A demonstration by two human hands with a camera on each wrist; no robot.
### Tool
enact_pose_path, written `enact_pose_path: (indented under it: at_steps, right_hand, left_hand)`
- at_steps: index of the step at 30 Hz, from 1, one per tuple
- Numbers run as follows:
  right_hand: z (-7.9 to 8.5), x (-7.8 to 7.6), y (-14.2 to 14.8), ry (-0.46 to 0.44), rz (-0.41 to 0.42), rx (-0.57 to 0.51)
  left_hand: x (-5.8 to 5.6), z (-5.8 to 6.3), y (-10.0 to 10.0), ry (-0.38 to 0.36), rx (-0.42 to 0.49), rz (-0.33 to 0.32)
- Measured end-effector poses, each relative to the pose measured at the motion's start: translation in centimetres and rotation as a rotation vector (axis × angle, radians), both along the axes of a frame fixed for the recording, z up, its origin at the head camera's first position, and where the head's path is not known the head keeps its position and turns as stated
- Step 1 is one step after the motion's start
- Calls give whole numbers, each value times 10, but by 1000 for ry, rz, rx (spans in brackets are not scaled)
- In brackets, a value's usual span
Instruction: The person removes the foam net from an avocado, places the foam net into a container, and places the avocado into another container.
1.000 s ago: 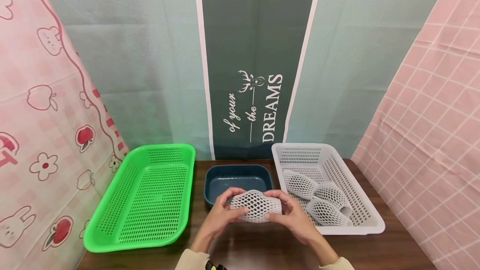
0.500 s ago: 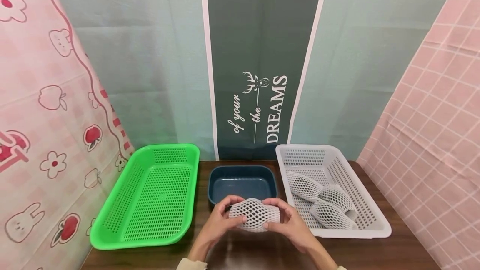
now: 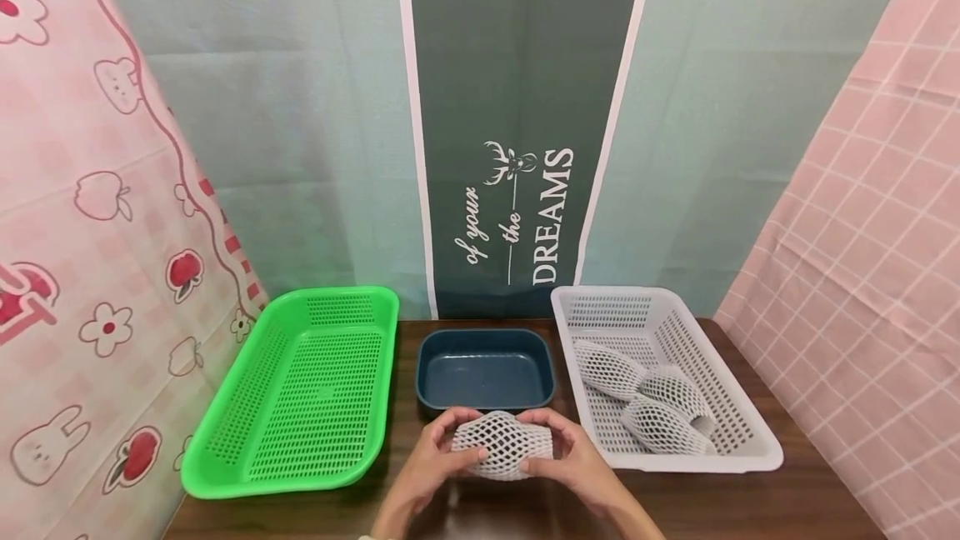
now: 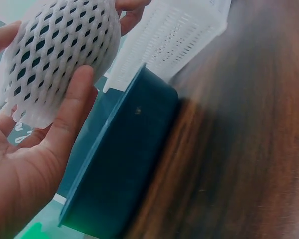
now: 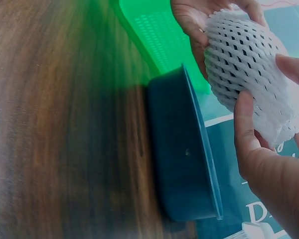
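A white foam fruit net is held up level between my two hands, just in front of the dark blue tub. My left hand grips its left end, thumb on the near side. At the right end, my right hand pinches it the same way. The left wrist view shows the net bulging in the middle, with dark diamond-shaped holes; whether anything is inside I cannot tell. More foam nets lie in the white basket to the right.
A green basket with slotted walls stands on the left, with nothing seen in it. Everything rests on a dark brown wooden table. Fabric hangs behind and pink cloths flank both sides.
Both hands have come slightly down and nearer with the foam net, baring more of the blue tub. Their grip looks the same. The head view has shifted slightly.
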State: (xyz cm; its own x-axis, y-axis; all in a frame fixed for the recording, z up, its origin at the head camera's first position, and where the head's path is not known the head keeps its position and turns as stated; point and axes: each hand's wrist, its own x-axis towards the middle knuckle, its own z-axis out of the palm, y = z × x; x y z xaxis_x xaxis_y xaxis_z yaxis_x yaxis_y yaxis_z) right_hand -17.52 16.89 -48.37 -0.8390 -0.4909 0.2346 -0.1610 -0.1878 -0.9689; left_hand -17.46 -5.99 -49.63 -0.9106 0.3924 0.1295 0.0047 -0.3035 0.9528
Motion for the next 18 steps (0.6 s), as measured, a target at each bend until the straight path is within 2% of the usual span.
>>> enact_pose_path:
  at_steps: [3,6,8,11,13,15,18]
  right_hand:
    - [-3,2,0,-16,-5,14]
    - [-8,3,-1,-29,5,12]
    - [-14,3,-1,-40,9,10]
    - [-26,2,1,-46,11,15]
    - [-36,1,2,-70,3,26]
    - [-46,-1,3,-65,2,38]
    - [-54,0,2,-59,7,32]
  left_hand:
    - [3,-3,0,-31,29,-5]
    - [4,-10,-1,-22,51,-13]
    - [3,-20,-2,21,55,-28]
    - [-1,-40,-4,35,34,-41]
    - [-5,-55,-6,26,18,-47]
    - [-7,-66,-7,-16,4,-43]
    - [-6,-74,-8,-28,7,-40]
